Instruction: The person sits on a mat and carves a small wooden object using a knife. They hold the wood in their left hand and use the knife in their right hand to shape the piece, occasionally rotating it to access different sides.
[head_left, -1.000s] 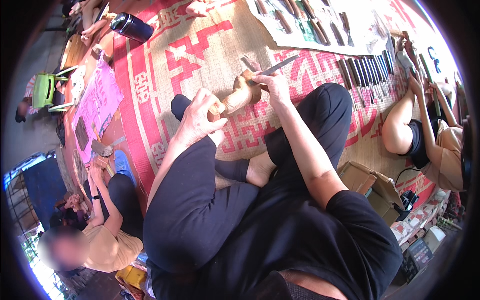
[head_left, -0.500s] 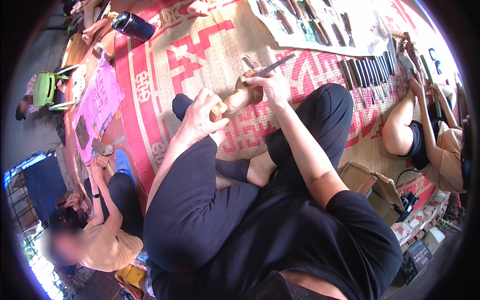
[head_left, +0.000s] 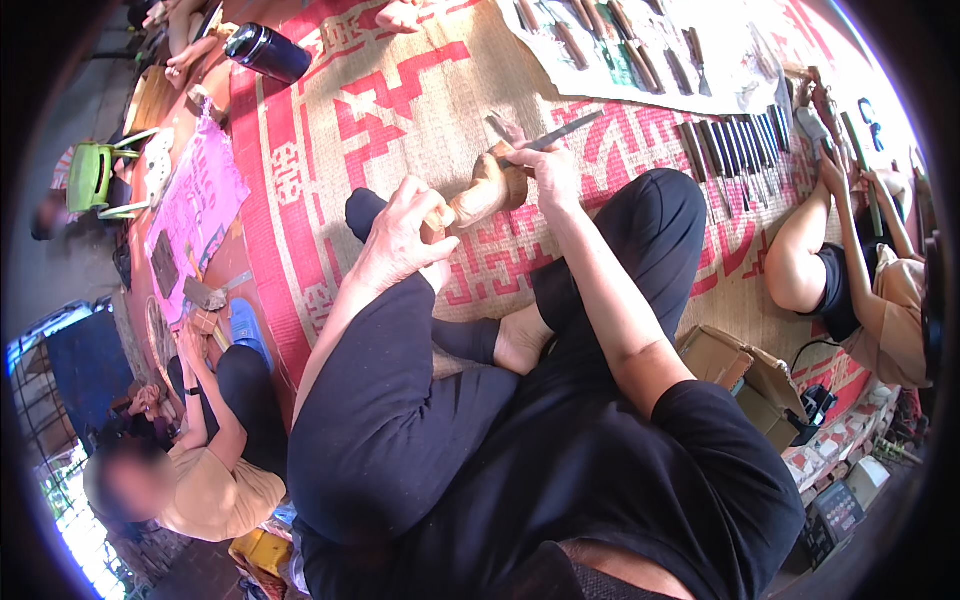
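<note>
My left hand [head_left: 402,228] is closed round the near left end of a light-brown carved piece of wood [head_left: 478,200]. From there the wood slants up and right, in front of my crossed legs. My right hand [head_left: 553,178] is closed on a long, flat, dark file [head_left: 572,130] at the wood's right end. The file points up and right, and its lower end lies against the wood. My right fingers partly cover both the tool and the wood there, so the exact contact is hidden.
A red-patterned woven mat [head_left: 400,90] lies under me. Ahead right are a white sheet with tools [head_left: 640,60] and a row of dark-handled tools [head_left: 735,140]. A cardboard box [head_left: 725,370] stands right, a dark flask [head_left: 267,52] far left. People sit at both sides.
My right hand has slid the file slightly right along its length. The left hand and the wood stay about where they were.
</note>
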